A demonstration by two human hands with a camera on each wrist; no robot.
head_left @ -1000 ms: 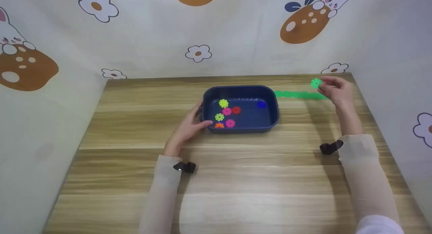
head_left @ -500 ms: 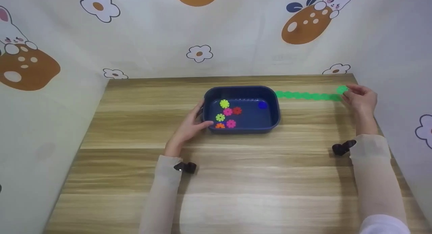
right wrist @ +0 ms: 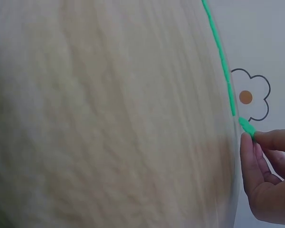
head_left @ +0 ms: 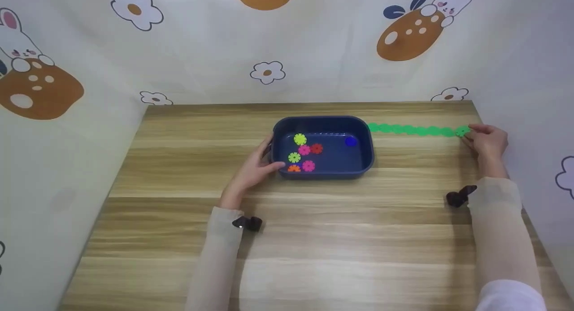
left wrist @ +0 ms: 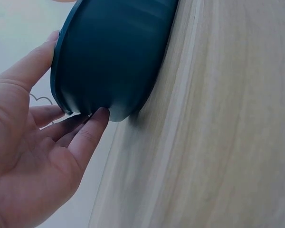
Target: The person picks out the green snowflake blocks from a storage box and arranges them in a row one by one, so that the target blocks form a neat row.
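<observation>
My left hand (head_left: 252, 171) grips the left end of a dark blue rectangular tub (head_left: 327, 174), the thumb over its near corner. In the left wrist view the fingertips (left wrist: 102, 114) press against the tub's outer wall. Between thumb and fingers, my right hand (head_left: 491, 143) pinches a green notched plastic disc (right wrist: 246, 125). That disc is at the right end of a long row of green discs (head_left: 410, 129) lying on the table. In the right wrist view it is tilted, with a small gap between it and the row's end.
Inside the tub lie several notched discs, among them a yellow disc (head_left: 300, 139), a red disc (head_left: 316, 148) and a blue disc (head_left: 350, 141). A patterned cloth (head_left: 202, 55) rises behind the wooden table (head_left: 336, 239) and along both sides.
My right hand has moved right along the green row and lowered its disc toward the row's right end. My left hand has stayed on the tub.
</observation>
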